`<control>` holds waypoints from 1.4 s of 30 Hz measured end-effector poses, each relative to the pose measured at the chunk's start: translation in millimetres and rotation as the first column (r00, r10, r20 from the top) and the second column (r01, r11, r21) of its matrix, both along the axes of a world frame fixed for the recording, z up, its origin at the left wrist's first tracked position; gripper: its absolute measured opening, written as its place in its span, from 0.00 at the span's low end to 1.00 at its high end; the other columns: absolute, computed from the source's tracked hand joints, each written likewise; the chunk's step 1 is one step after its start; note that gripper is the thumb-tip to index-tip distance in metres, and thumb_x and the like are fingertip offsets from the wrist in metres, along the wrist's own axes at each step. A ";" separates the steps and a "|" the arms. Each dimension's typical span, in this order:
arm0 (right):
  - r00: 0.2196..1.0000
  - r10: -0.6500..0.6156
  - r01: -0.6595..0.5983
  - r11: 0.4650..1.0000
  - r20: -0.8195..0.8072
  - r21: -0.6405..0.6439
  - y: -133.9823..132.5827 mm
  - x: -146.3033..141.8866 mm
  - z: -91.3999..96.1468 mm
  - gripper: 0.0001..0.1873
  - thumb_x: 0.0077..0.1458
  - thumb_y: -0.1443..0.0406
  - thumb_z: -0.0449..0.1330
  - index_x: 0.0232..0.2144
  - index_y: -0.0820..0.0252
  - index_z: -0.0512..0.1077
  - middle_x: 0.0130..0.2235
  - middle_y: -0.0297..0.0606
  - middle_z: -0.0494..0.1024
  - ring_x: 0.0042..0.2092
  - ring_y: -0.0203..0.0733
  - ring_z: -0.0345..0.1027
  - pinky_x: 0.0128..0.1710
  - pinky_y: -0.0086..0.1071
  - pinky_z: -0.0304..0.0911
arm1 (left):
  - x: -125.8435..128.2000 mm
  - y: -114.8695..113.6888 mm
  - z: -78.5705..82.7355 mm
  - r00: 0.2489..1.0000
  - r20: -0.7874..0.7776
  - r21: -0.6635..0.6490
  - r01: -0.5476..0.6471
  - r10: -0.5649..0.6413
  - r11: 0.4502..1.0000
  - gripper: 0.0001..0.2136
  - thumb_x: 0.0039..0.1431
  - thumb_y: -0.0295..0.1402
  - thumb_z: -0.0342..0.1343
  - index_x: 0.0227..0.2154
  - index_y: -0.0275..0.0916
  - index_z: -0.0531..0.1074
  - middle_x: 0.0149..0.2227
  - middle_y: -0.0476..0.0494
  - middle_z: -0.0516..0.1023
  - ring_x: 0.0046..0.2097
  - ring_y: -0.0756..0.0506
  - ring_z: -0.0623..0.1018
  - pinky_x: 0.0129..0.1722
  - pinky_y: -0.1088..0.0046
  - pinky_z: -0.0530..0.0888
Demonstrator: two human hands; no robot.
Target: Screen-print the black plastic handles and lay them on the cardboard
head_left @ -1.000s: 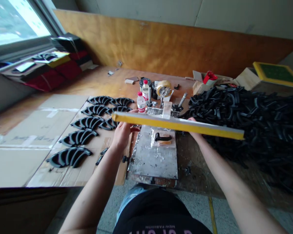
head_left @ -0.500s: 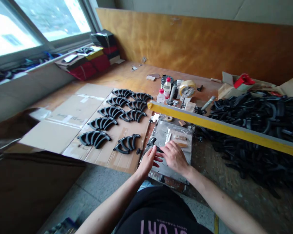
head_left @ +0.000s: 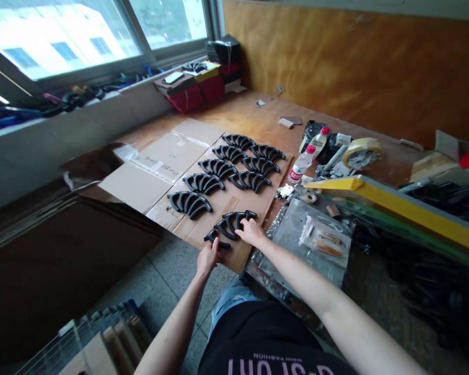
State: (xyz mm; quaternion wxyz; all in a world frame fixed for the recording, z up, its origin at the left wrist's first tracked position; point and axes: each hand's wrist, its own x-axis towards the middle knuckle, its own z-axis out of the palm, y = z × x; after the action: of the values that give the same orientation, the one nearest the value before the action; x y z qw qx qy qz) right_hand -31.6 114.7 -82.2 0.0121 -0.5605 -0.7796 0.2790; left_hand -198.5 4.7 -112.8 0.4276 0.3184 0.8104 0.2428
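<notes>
Curved black plastic handles (head_left: 232, 225) lie nested in a group at the near edge of a flat cardboard sheet (head_left: 172, 156). My left hand (head_left: 209, 256) pinches the left end of the nearest handle. My right hand (head_left: 250, 231) rests on the right end of the same group, fingers curled over it. More groups of nested black handles (head_left: 234, 169) lie in two rows further back on the cardboard.
A metal plate (head_left: 297, 237) with a taped patch lies to the right, under a raised yellow-framed screen (head_left: 406, 211). Behind stand bottles (head_left: 303, 162), a tape roll (head_left: 361, 150) and a heap of black handles (head_left: 445, 198). A window sill with clutter runs along the left.
Both hands left the yellow screen frame, took a black handle from the metal plate and carried it left to the nearest group on the cardboard. The view swung left.
</notes>
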 end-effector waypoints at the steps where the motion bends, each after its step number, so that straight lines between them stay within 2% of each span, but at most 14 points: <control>1: 0.999 -0.031 0.031 0.999 0.008 -0.016 0.9 -4.7 -3.5 0.23 0.55 0.54 0.61 0.51 0.57 0.72 0.48 0.48 0.74 0.48 0.48 0.71 0.47 0.36 0.64 | 0.5 0.7 -0.7 0.999 -0.031 0.008 0.011 -0.011 1.000 0.23 0.62 0.51 0.40 0.23 0.40 0.68 0.19 0.44 0.75 0.22 0.46 0.75 0.21 0.73 0.67; 3: 0.998 -0.067 0.067 0.997 0.009 -0.039 2.6 -9.0 -8.6 0.22 0.54 0.57 0.61 0.50 0.58 0.72 0.49 0.49 0.73 0.49 0.48 0.71 0.47 0.35 0.64 | 3.8 -1.0 0.0 0.992 -0.122 0.050 0.013 -0.007 0.999 0.22 0.63 0.49 0.41 0.24 0.40 0.70 0.21 0.44 0.75 0.24 0.46 0.75 0.25 0.73 0.68; 6: 0.997 -0.073 0.073 0.996 -0.004 -0.056 6.5 -7.0 -13.5 0.21 0.53 0.58 0.61 0.49 0.56 0.73 0.49 0.46 0.72 0.49 0.47 0.71 0.48 0.34 0.64 | 14.9 -8.3 2.7 0.964 -0.264 0.158 0.011 0.031 0.987 0.19 0.63 0.48 0.45 0.31 0.40 0.74 0.33 0.42 0.78 0.35 0.46 0.77 0.34 0.73 0.69; 9: 0.998 -0.065 0.065 0.997 -0.004 -0.044 10.4 -3.0 -16.6 0.21 0.53 0.58 0.61 0.50 0.55 0.74 0.49 0.45 0.72 0.49 0.46 0.71 0.49 0.33 0.63 | 30.1 -9.5 4.7 0.915 -0.397 0.248 0.178 -0.068 0.952 0.17 0.64 0.45 0.47 0.47 0.44 0.74 0.49 0.42 0.75 0.41 0.48 0.76 0.39 0.74 0.70; 11: 0.999 -0.050 0.050 0.998 0.001 -0.039 12.2 -1.8 -17.4 0.21 0.53 0.58 0.61 0.50 0.55 0.74 0.49 0.45 0.72 0.49 0.46 0.70 0.49 0.32 0.63 | 37.9 -3.3 5.9 0.857 -0.493 0.195 0.276 -0.149 0.941 0.19 0.65 0.44 0.46 0.55 0.48 0.71 0.54 0.42 0.70 0.40 0.49 0.76 0.36 0.74 0.70; 14: 1.000 -0.019 0.019 0.999 -0.009 -0.027 14.0 -0.5 -15.9 0.21 0.54 0.56 0.61 0.49 0.55 0.74 0.49 0.45 0.73 0.49 0.45 0.71 0.49 0.32 0.63 | 40.5 10.8 8.2 0.817 -0.542 0.078 0.281 -0.196 0.956 0.21 0.65 0.47 0.44 0.55 0.49 0.70 0.53 0.41 0.70 0.38 0.47 0.77 0.34 0.72 0.70; 18: 1.000 -0.016 0.016 1.000 -0.006 0.014 13.5 3.7 -10.6 0.19 0.61 0.52 0.55 0.44 0.57 0.78 0.46 0.48 0.75 0.47 0.45 0.72 0.49 0.33 0.63 | 31.9 22.4 9.2 0.814 -0.556 0.097 0.263 -0.166 0.960 0.21 0.66 0.47 0.43 0.53 0.45 0.71 0.49 0.40 0.71 0.40 0.45 0.77 0.36 0.69 0.70; 21: 0.999 0.023 -0.023 1.000 0.025 0.004 10.2 4.2 -8.3 0.21 0.61 0.49 0.55 0.39 0.58 0.79 0.44 0.48 0.76 0.45 0.46 0.73 0.47 0.35 0.63 | 26.8 26.0 8.2 0.803 -0.573 0.092 0.261 -0.163 0.961 0.21 0.66 0.47 0.43 0.53 0.44 0.71 0.48 0.40 0.72 0.39 0.44 0.77 0.36 0.69 0.69; 24: 0.997 0.082 -0.082 0.996 0.014 -0.020 6.3 1.0 -9.1 0.18 0.60 0.52 0.57 0.41 0.57 0.77 0.42 0.46 0.78 0.45 0.46 0.73 0.46 0.34 0.64 | 26.8 31.2 7.8 0.799 -0.570 0.088 0.291 -0.192 0.953 0.21 0.65 0.47 0.43 0.51 0.43 0.71 0.47 0.40 0.72 0.39 0.44 0.77 0.36 0.69 0.69; 28: 0.999 0.033 -0.033 0.999 -0.027 -0.007 7.7 3.2 -12.7 0.16 0.56 0.57 0.63 0.46 0.56 0.73 0.41 0.41 0.77 0.43 0.43 0.73 0.44 0.32 0.64 | 31.8 45.5 7.9 0.778 -0.584 0.083 0.339 -0.230 0.937 0.20 0.65 0.47 0.44 0.49 0.41 0.72 0.45 0.39 0.73 0.40 0.43 0.78 0.36 0.69 0.69; 31: 0.997 -0.047 0.049 0.999 -0.068 0.020 18.9 14.1 -16.0 0.16 0.54 0.60 0.65 0.44 0.57 0.72 0.40 0.40 0.77 0.42 0.42 0.73 0.44 0.32 0.64 | 37.4 67.9 6.6 0.743 -0.614 0.095 0.404 -0.266 0.910 0.19 0.66 0.46 0.43 0.48 0.41 0.72 0.45 0.39 0.74 0.39 0.43 0.78 0.37 0.69 0.69; 35: 0.975 -0.163 0.168 0.986 -0.149 0.023 47.1 23.0 -17.6 0.13 0.53 0.63 0.65 0.42 0.59 0.73 0.41 0.41 0.77 0.43 0.42 0.72 0.46 0.34 0.64 | 36.7 115.8 7.4 0.693 -0.650 0.111 0.492 -0.311 0.864 0.19 0.65 0.45 0.45 0.48 0.42 0.73 0.45 0.38 0.74 0.40 0.43 0.77 0.41 0.68 0.70; 39: 0.949 -0.214 0.222 0.975 -0.231 0.008 71.0 11.1 -8.7 0.16 0.53 0.64 0.65 0.45 0.61 0.73 0.44 0.42 0.77 0.45 0.42 0.71 0.47 0.32 0.65 | 23.7 155.3 21.8 0.636 -0.692 0.098 0.553 -0.342 0.827 0.19 0.65 0.45 0.46 0.49 0.39 0.73 0.44 0.36 0.74 0.39 0.41 0.77 0.41 0.66 0.70; 42: 0.939 -0.229 0.233 0.972 -0.255 -0.018 75.2 7.0 2.8 0.23 0.51 0.63 0.67 0.50 0.60 0.72 0.43 0.39 0.78 0.44 0.42 0.72 0.45 0.31 0.66 | 18.4 162.2 36.0 0.589 -0.717 0.103 0.619 -0.373 0.779 0.22 0.65 0.46 0.43 0.52 0.38 0.71 0.49 0.35 0.71 0.40 0.40 0.77 0.39 0.64 0.71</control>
State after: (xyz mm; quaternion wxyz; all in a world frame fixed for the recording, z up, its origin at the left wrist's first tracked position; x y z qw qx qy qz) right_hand -24.6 189.9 -79.4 0.1483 -0.6075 -0.7021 0.3406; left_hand -180.1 166.9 -76.8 0.1009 0.6683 0.7273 0.1188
